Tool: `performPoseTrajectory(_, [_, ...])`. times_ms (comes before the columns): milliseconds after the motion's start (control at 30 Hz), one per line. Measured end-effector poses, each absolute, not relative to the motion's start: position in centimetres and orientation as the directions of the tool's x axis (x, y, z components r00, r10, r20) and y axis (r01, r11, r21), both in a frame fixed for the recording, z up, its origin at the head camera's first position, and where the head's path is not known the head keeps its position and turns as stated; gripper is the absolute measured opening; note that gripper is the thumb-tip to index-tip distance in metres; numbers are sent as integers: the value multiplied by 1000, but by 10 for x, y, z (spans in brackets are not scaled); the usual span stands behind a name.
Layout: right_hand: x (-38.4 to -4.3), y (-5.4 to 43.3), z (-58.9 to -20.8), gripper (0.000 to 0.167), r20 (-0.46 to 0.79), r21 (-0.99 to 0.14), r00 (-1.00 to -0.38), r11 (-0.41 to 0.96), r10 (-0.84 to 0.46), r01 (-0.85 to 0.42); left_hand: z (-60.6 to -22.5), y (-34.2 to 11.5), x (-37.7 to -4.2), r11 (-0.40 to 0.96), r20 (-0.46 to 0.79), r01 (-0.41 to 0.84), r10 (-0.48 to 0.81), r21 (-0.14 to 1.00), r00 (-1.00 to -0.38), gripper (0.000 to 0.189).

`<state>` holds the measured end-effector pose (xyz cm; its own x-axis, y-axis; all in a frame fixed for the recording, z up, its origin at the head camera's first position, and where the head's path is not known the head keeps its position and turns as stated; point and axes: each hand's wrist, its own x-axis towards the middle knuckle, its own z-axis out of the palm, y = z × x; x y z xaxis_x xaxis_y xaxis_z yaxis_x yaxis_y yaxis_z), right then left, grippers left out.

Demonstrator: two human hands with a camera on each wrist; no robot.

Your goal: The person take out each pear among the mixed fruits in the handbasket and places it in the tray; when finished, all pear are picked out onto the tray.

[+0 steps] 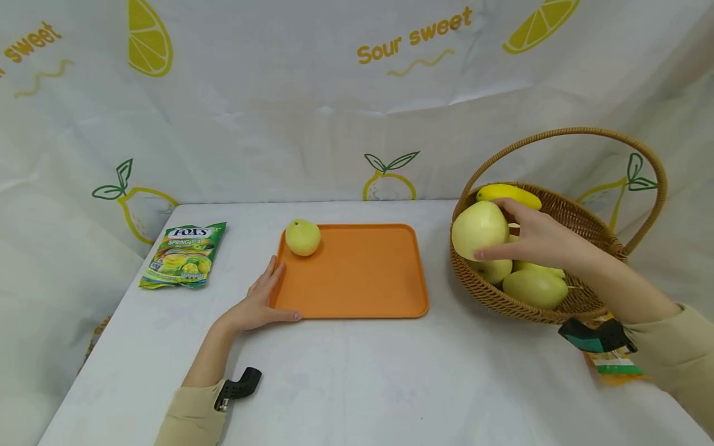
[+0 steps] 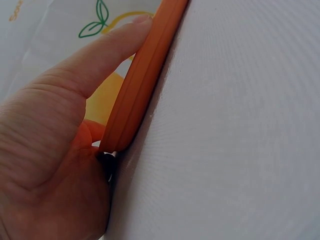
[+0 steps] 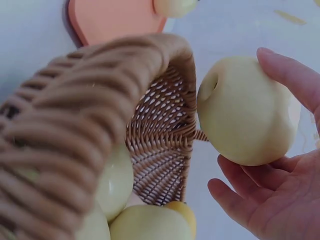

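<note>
My right hand (image 1: 538, 238) grips a large pale yellow-green round fruit (image 1: 478, 230) at the left rim of the wicker basket (image 1: 485, 297). In the right wrist view that fruit (image 3: 245, 110) shows a dimple, with the thumb on top and fingers below. At the near left corner of the orange tray (image 1: 357, 272), my left hand (image 1: 259, 305) rests with thumb and fingers spread along two sides. Its thumb lies straight against the rim (image 2: 132, 100) in the left wrist view. A smaller yellow-green round fruit (image 1: 303, 237) sits in the tray's far left corner.
Inside the basket lie a yellow banana-like fruit (image 1: 509, 195), a green pear-shaped fruit (image 1: 535, 288) and other pale fruits. The tall basket handle (image 1: 661, 179) arches above. A green candy bag (image 1: 184, 257) lies at left; an orange-and-green packet (image 1: 616, 365) is partly hidden under the right arm.
</note>
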<state>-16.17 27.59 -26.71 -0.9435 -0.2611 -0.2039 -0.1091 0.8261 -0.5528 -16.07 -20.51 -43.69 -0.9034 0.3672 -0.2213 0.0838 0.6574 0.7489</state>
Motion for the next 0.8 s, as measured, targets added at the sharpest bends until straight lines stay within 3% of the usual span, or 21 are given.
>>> performPoseTrajectory(233, [-153, 264, -266, 106, -184, -603, -949, 792, -255, -96, -436, -206, -161, 657, -227, 77, 365, 750, -903, 118])
performPoseTrajectory(467, [-153, 247, -268, 97, -144, -716, -934, 686, -328, -131, -437, -207, -162, 660, -226, 80, 366, 747, -903, 119])
performPoseTrajectory(800, [-155, 220, -282, 99, -117, -757, -937, 640, -330, -131, -442, -207, -163, 664, -223, 85, 365, 743, -904, 120])
